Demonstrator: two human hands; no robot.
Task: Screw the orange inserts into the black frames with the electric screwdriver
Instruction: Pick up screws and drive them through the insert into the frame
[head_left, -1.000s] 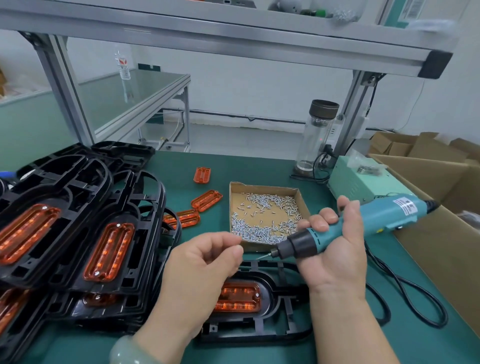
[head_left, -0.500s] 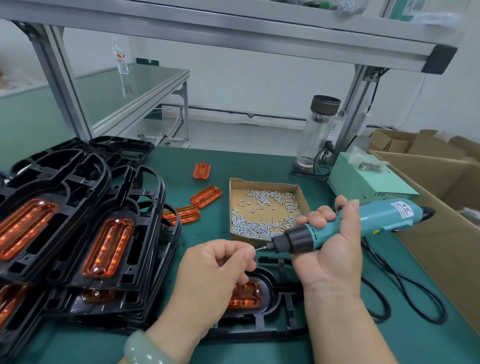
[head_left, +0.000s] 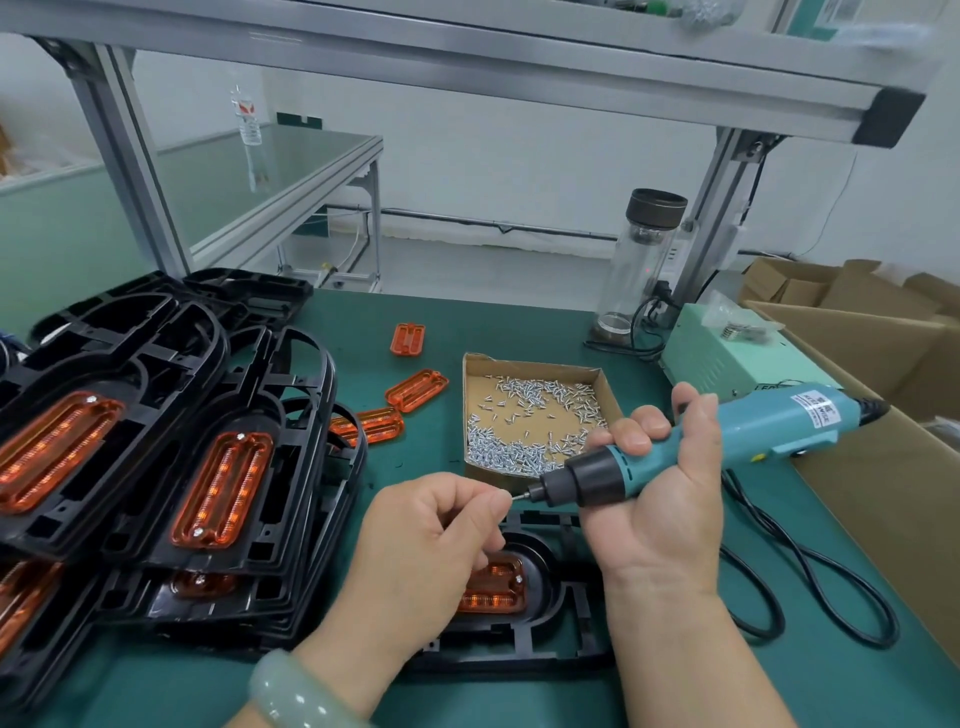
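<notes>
On the green bench (head_left: 467, 322) the right hand (head_left: 660, 514) is gripping the electric screwdriver (head_left: 753, 434) and the left hand (head_left: 431, 540) is pinching what seems a screw (head_left: 515, 496) at its bit, above the orange insert (head_left: 493, 592) in the black frame (head_left: 519, 661), where a tilt could be dropping it.

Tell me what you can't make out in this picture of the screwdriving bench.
Head view only:
- What, if anything, the left hand pinches at the bit of the electric screwdriver: too small, covered by its fingertips.
- Left part of the orange insert in the black frame: hidden under the left hand.
- Stack of frames: cut off by the left edge.
- Screwdriver label text: blurred.
</notes>
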